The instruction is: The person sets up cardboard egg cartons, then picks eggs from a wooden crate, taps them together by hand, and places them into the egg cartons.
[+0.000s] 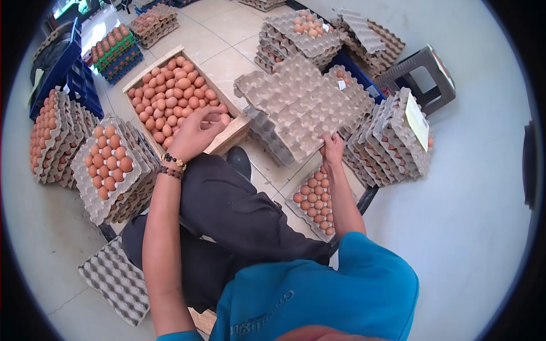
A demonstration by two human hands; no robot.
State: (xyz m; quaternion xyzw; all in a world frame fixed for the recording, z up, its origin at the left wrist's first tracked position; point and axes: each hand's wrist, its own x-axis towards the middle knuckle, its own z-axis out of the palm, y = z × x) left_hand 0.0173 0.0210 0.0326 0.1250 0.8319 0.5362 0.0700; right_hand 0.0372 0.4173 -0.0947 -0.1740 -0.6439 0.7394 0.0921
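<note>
My left hand (pixel 197 132) is over the near right corner of a wooden crate (pixel 234 126) heaped with brown eggs (pixel 170 94). Its fingers are loosely curved and apart, beside an egg (pixel 226 119) at that corner; I cannot tell whether they touch it. With my right hand (pixel 333 149) I grip the near corner of an empty grey-brown egg tray (pixel 298 102), which tilts above a stack of darker grey trays (pixel 267 136). A tray of brown eggs (pixel 315 199) lies on the floor below my right forearm, partly hidden by it.
Stacked trays with eggs stand at left (pixel 102 165) and right (pixel 387 142). More tray stacks (pixel 298 37) are behind, near a grey plastic stool (pixel 421 74). Blue crates (pixel 74 68) stand at far left. A grey tray (pixel 116 278) lies by my left leg.
</note>
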